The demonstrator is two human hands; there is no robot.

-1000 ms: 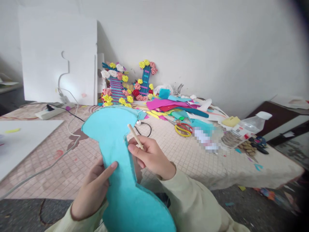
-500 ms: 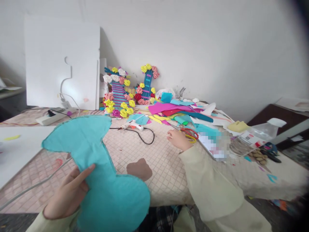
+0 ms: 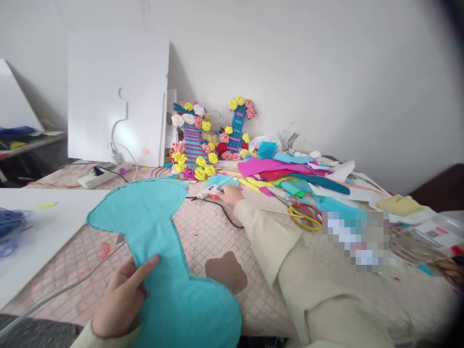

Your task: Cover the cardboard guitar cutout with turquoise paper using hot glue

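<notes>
My left hand [image 3: 123, 295] grips a large turquoise paper-covered cutout [image 3: 163, 270] by its narrow middle, thumb on the front face and fingers behind. The piece has a waisted outline with rounded lobes and stands tilted up over the table's near edge. My right hand [image 3: 232, 194] is stretched far forward, its fingers closed around the handle of a white hot glue gun [image 3: 207, 192]. The gun lies on the table with its nozzle to the left, and its black cord [image 3: 226, 216] loops beneath my wrist. Most of the gun's handle is hidden by the hand.
Flower-decorated panels [image 3: 195, 145] lean against the wall. Coloured paper scraps [image 3: 286, 169] are heaped at back right, with scissors [image 3: 304, 217] in front. A plastic bottle [image 3: 431, 237] lies at far right. A power strip [image 3: 99, 178] and a white board [image 3: 47, 241] are at left.
My right hand has moved left from beside the scissors to the glue gun's handle and closed there. My left hand still holds the turquoise cutout. The view has turned slightly left.
</notes>
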